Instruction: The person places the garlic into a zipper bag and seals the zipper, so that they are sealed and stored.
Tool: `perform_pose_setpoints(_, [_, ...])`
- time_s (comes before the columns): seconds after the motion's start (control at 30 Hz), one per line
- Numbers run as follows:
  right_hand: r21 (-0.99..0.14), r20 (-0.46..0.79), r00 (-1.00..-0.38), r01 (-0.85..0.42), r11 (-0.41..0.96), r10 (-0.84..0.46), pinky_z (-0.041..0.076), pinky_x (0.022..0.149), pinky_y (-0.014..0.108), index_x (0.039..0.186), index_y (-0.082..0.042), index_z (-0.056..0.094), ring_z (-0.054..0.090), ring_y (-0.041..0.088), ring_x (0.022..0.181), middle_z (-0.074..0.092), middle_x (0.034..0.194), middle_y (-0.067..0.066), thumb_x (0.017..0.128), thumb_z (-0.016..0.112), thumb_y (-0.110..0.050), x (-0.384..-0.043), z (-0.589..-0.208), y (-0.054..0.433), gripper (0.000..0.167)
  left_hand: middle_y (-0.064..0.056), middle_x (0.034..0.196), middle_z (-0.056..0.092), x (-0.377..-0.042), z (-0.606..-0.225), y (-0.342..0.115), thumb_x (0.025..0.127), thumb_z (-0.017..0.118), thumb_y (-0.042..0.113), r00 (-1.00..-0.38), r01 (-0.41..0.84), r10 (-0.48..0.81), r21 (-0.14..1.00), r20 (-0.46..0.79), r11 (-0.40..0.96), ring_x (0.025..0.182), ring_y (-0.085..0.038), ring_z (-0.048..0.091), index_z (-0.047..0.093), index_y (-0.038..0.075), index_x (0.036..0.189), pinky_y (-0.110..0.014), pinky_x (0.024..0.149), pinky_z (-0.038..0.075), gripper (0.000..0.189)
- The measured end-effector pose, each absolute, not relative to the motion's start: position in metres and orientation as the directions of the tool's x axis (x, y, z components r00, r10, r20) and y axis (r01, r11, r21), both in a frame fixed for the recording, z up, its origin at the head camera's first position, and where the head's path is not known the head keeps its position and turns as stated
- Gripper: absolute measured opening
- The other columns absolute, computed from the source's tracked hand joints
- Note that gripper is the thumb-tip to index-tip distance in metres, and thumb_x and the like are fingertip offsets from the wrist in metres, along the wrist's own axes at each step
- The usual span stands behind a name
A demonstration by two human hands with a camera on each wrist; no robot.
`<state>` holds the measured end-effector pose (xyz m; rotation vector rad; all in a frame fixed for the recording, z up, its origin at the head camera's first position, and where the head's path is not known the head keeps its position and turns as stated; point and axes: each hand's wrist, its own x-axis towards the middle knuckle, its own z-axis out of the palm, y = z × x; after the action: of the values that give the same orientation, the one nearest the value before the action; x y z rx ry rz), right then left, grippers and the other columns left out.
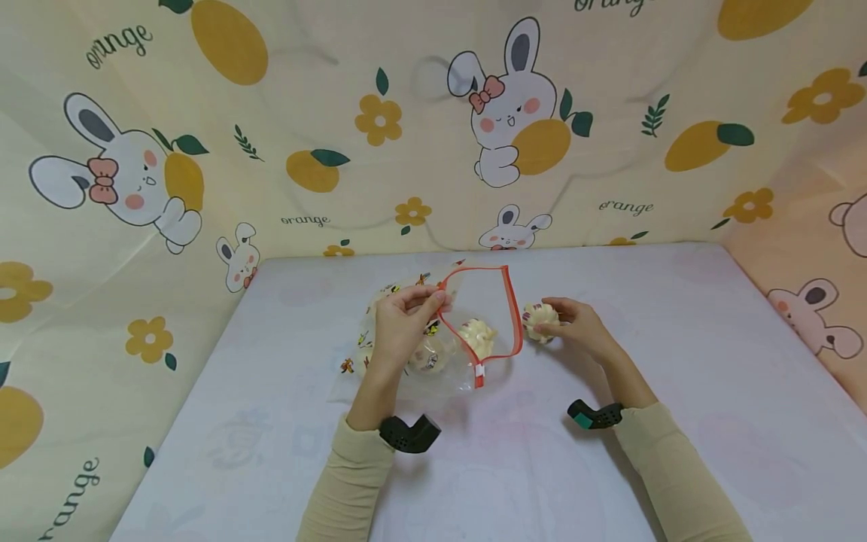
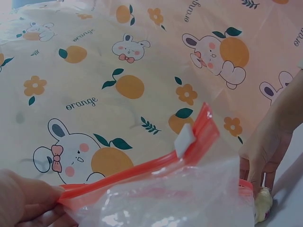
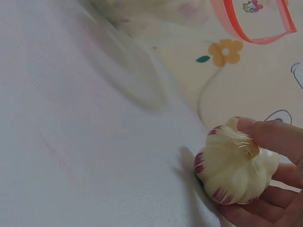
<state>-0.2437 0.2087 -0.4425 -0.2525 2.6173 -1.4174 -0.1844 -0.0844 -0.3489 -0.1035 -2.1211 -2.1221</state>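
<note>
A clear zip bag with cartoon prints and a red slider rim (image 1: pixel 512 312) lies on the table, its mouth spread wide toward the right. My left hand (image 1: pixel 405 320) pinches the rim on its left side; the left wrist view shows the white slider (image 2: pixel 184 140) at the rim's corner. Inside the bag are a garlic bulb (image 1: pixel 478 338) and another pale round thing (image 1: pixel 430 354), partly hidden by plastic. Just right of the mouth, my right hand (image 1: pixel 581 325) holds a purple-streaked garlic bulb (image 3: pixel 232 165) between thumb and fingers, root end showing in the right wrist view.
A white cloth covers the table (image 1: pixel 271 467). Behind it hangs a curtain (image 1: pixel 420 165) printed with rabbits and oranges, which also lines both sides. Black wrist cameras sit on the left wrist (image 1: pixel 409 434) and the right wrist (image 1: pixel 594 415).
</note>
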Motion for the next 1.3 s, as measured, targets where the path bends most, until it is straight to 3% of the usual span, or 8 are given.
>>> perform_pose_setpoints(0.1, [-0.842, -0.057, -0.973, -0.073, 0.535, -0.223, 0.042, 0.084, 0.010, 0.139, 0.006, 0.043, 0.054, 0.039, 0.120, 0.051, 0.138, 0.029, 0.089, 0.068, -0.020, -0.2431, -0.4419, 0.2092, 0.062, -0.027, 0.097, 0.073, -0.1845, -0.3491, -0.0844, 0.089, 0.066, 0.003, -0.987, 0.150, -0.050, 0.989, 0.150, 0.002, 0.072, 0.000, 0.069, 0.068, -0.009, 0.101, -0.018, 0.074, 0.060, 0.017])
perform_pose_setpoints(0.37, [-0.837, -0.057, -0.974, -0.072, 0.543, -0.217, 0.043, 0.085, 0.011, 0.138, 0.005, 0.046, 0.055, 0.038, 0.120, 0.052, 0.138, 0.028, 0.089, 0.068, -0.021, -0.2435, -0.4425, 0.2093, 0.060, -0.025, 0.098, 0.073, -0.1839, -0.3490, -0.0846, 0.089, 0.066, 0.005, -0.989, 0.133, -0.055, 0.991, 0.135, 0.026, 0.074, -0.001, 0.069, 0.068, -0.007, 0.102, -0.017, 0.075, 0.060, 0.018])
perform_pose_setpoints(0.5, [-0.840, -0.064, -0.977, -0.057, 0.539, -0.204, 0.048, 0.095, 0.027, 0.138, 0.005, 0.046, 0.055, 0.039, 0.121, 0.052, 0.138, 0.027, 0.090, 0.068, -0.021, -0.2433, -0.4423, 0.2086, 0.059, -0.024, 0.097, 0.074, -0.1836, -0.3484, -0.0846, 0.089, 0.066, 0.005, -0.990, 0.128, -0.056, 0.992, 0.129, 0.023, 0.074, -0.001, 0.069, 0.069, -0.007, 0.102, -0.017, 0.075, 0.060, 0.018])
perform_pose_setpoints(0.63, [-0.845, -0.076, -0.978, -0.041, 0.534, -0.195, 0.047, 0.103, 0.043, 0.139, 0.004, 0.045, 0.053, 0.040, 0.124, 0.051, 0.139, 0.027, 0.090, 0.068, -0.022, -0.2431, -0.4417, 0.2078, 0.060, -0.024, 0.097, 0.074, -0.1837, -0.3485, -0.0846, 0.089, 0.066, 0.005, -0.990, 0.127, -0.055, 0.992, 0.128, 0.020, 0.074, -0.001, 0.069, 0.069, -0.006, 0.102, -0.017, 0.075, 0.060, 0.017])
perform_pose_setpoints(0.7, [-0.845, -0.072, -0.979, -0.042, 0.533, -0.193, 0.047, 0.102, 0.039, 0.138, 0.004, 0.045, 0.053, 0.040, 0.124, 0.051, 0.139, 0.028, 0.090, 0.068, -0.022, -0.2429, -0.4412, 0.2078, 0.060, -0.024, 0.097, 0.073, -0.1838, -0.3487, -0.0847, 0.089, 0.066, 0.006, -0.990, 0.129, -0.053, 0.992, 0.129, 0.016, 0.074, -0.001, 0.069, 0.069, -0.007, 0.101, -0.017, 0.075, 0.060, 0.017])
perform_pose_setpoints(0.8, [-0.844, -0.056, -0.980, -0.056, 0.533, -0.192, 0.047, 0.093, 0.023, 0.138, 0.005, 0.046, 0.054, 0.040, 0.122, 0.053, 0.137, 0.028, 0.090, 0.068, -0.021, -0.2425, -0.4407, 0.2088, 0.059, -0.026, 0.098, 0.073, -0.1839, -0.3487, -0.0847, 0.089, 0.067, 0.006, -0.991, 0.127, -0.052, 0.992, 0.127, 0.010, 0.073, 0.000, 0.069, 0.069, -0.007, 0.100, -0.017, 0.075, 0.060, 0.017])
perform_pose_setpoints(0.9, [-0.842, -0.046, -0.981, -0.064, 0.535, -0.190, 0.043, 0.086, 0.014, 0.137, 0.005, 0.047, 0.055, 0.040, 0.121, 0.054, 0.136, 0.028, 0.089, 0.069, -0.020, -0.2428, -0.4410, 0.2094, 0.058, -0.026, 0.098, 0.073, -0.1842, -0.3489, -0.0851, 0.089, 0.066, 0.006, -0.991, 0.123, -0.052, 0.992, 0.124, 0.015, 0.073, 0.001, 0.069, 0.069, -0.006, 0.101, -0.016, 0.075, 0.059, 0.017])
perform_pose_setpoints(1.3, [-0.829, -0.006, -0.983, -0.099, 0.550, -0.186, 0.044, 0.081, 0.009, 0.135, 0.004, 0.050, 0.058, 0.036, 0.116, 0.056, 0.134, 0.027, 0.089, 0.069, -0.027, -0.2460, -0.4397, 0.2104, 0.058, -0.025, 0.098, 0.073, -0.1836, -0.3484, -0.0855, 0.090, 0.066, 0.006, -0.990, 0.132, -0.055, 0.991, 0.133, 0.019, 0.074, -0.001, 0.069, 0.069, -0.006, 0.102, -0.017, 0.075, 0.060, 0.017])
